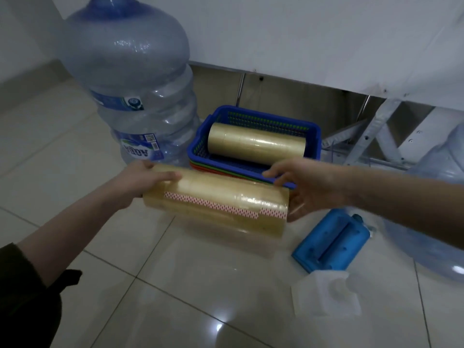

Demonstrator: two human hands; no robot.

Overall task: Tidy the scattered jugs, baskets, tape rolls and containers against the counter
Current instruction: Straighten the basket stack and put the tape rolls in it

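Note:
A long sleeve of clear tape rolls (216,204) with a red-and-white strip hangs above the floor. My left hand (140,183) grips its left end and my right hand (301,187) holds its right end. Just beyond stands a blue basket (198,144) on top of a stack of coloured baskets, against the counter. A second sleeve of tape rolls (256,143) lies inside it. A big water jug (140,91) stands upside down to the basket's left. Another jug (431,212) lies at the right edge.
A blue flat container (331,243) lies on the tiled floor right of the held tape. A white plastic container (326,295) lies in front of it. Metal legs and braces (376,126) show under the white counter (326,41).

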